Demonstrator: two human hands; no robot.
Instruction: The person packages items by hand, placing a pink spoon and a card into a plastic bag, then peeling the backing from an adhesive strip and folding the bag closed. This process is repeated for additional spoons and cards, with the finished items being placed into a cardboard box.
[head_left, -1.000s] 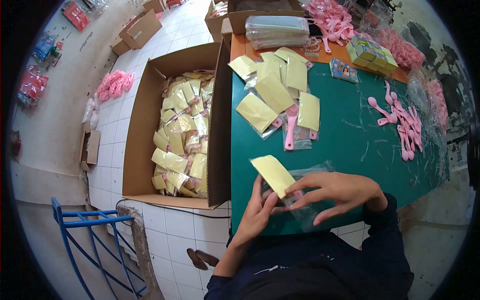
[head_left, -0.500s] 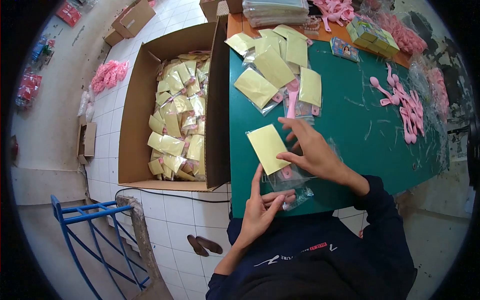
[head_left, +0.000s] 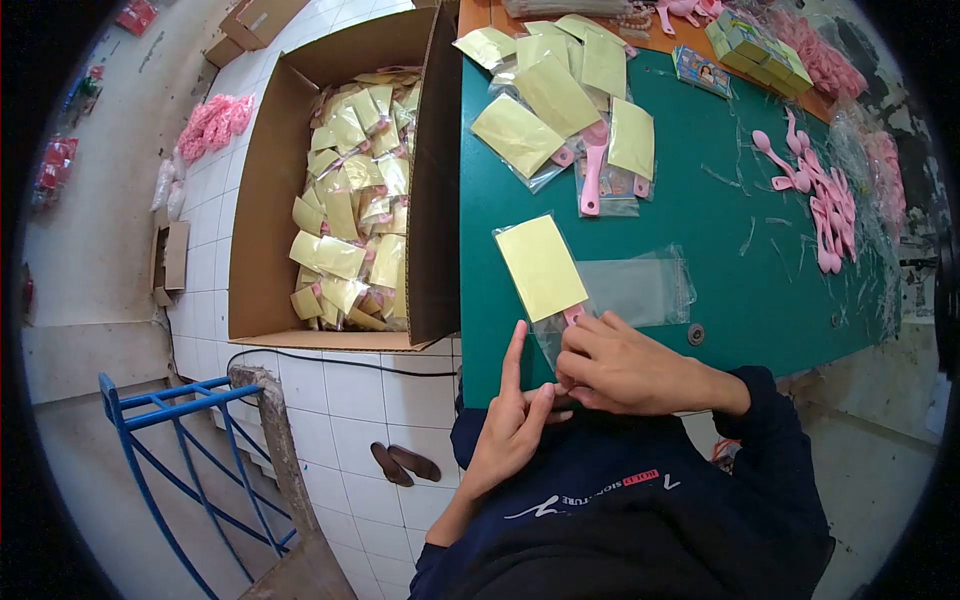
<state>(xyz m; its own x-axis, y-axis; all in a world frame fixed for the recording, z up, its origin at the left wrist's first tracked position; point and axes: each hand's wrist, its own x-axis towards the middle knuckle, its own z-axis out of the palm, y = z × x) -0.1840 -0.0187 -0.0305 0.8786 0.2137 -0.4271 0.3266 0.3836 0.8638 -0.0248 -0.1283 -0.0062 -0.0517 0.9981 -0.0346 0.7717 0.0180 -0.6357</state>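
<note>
In front of me a clear plastic bag [head_left: 546, 335] lies on the green table, with a yellow card [head_left: 541, 268] inside and a pink plastic handle end [head_left: 573, 314] showing below the card. My right hand [head_left: 635, 368] pinches at the bag's lower end; its fingertips hide what they grip. Close against it, my left hand [head_left: 512, 430] has its thumb and lower fingers closed at the same end, while its index finger stretches up along the bag's left edge. Flat clear bags [head_left: 637, 288] lie just right of the card.
Packed yellow-card bags [head_left: 555, 95] and a pink spoon [head_left: 592, 180] lie farther up the table. Loose pink spoons [head_left: 825, 205] are at right, near small boxes [head_left: 760, 55]. Left of the table stands a large carton [head_left: 262, 200] full of packed bags [head_left: 345, 215].
My right hand has moved down from above the card to the bag's lower end, beside my left fingers. This uncovers the flat clear bags. The view has shifted slightly.
</note>
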